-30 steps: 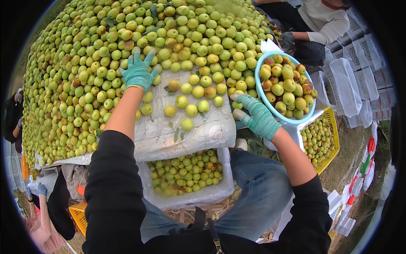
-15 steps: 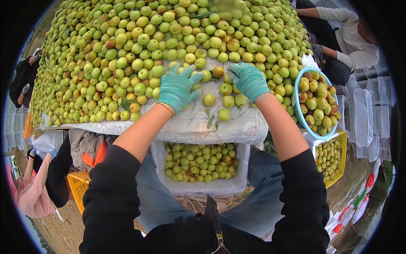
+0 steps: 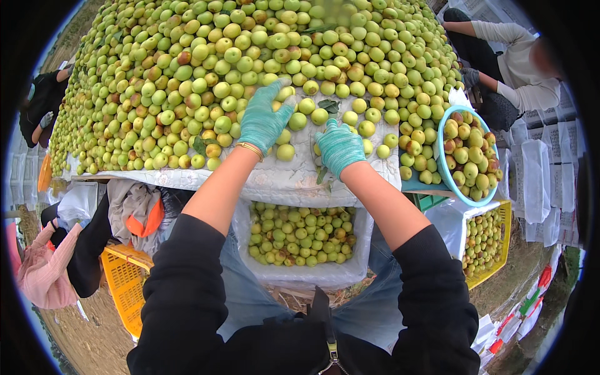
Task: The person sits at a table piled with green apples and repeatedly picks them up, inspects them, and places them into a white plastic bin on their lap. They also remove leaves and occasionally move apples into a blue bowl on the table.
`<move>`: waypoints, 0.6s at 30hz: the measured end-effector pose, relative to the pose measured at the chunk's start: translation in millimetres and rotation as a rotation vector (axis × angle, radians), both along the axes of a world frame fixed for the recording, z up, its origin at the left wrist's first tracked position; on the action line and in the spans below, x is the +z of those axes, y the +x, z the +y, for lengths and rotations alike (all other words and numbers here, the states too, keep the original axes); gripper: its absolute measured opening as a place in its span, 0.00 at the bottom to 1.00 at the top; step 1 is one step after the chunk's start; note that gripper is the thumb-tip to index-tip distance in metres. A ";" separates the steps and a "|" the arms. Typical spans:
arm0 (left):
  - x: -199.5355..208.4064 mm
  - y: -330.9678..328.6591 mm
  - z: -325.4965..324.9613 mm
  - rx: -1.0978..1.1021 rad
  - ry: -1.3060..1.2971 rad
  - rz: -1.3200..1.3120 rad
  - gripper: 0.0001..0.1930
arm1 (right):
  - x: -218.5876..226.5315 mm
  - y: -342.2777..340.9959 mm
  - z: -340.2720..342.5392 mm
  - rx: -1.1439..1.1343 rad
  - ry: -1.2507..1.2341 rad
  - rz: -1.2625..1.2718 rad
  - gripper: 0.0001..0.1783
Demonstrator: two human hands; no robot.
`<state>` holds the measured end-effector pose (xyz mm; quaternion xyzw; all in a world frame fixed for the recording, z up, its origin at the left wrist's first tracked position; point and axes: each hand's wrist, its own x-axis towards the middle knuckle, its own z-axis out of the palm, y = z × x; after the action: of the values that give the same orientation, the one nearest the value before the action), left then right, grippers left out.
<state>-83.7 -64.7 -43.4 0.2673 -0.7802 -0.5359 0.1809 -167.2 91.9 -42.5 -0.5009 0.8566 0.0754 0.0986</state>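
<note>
A big heap of small round yellow-green fruit (image 3: 156, 87), some blushed brown, covers a table spread with a pale patterned quilt (image 3: 275, 181). I wear teal knit gloves. My left hand (image 3: 265, 119) lies against the near edge of the heap, its fingers stretched out over the fruit. To its right, low over the bare quilt, is my right hand (image 3: 340, 147) with its fingers curled in. A green leaf (image 3: 328, 105) stands at its fingertips. Whatever the curled fingers may hold is hidden. Several loose fruits (image 3: 367, 129) lie round this hand.
Below the table edge, between my knees, stands a plastic-lined crate (image 3: 297, 275) of fruit. At the right is a blue-rimmed basket (image 3: 445, 165) of browner fruit, above a yellow crate (image 3: 490, 269). An orange crate (image 3: 122, 284) stands left. People (image 3: 506, 62) sit at both sides.
My right hand has moved left and nearer to me, and its fingers have curled. My left hand has shifted slightly forward. Loose fruits between the hands now lie farther right.
</note>
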 end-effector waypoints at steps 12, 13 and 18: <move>16.4 104.7 49.0 -0.456 1.478 0.299 0.29 | 48.9 60.8 93.8 -0.218 -0.379 -0.853 0.23; 13.0 106.9 51.7 -0.624 0.964 0.201 0.30 | 45.4 65.1 93.3 -0.256 -0.503 -0.875 0.25; -0.3 118.7 63.4 -0.649 0.938 0.019 0.33 | 35.8 69.8 84.7 -0.029 -0.649 -0.891 0.43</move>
<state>35.0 -1.3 -43.7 0.0607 -0.4991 -0.8555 -0.1242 -97.4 176.7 -6.7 -0.4771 0.7182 -0.4132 0.2929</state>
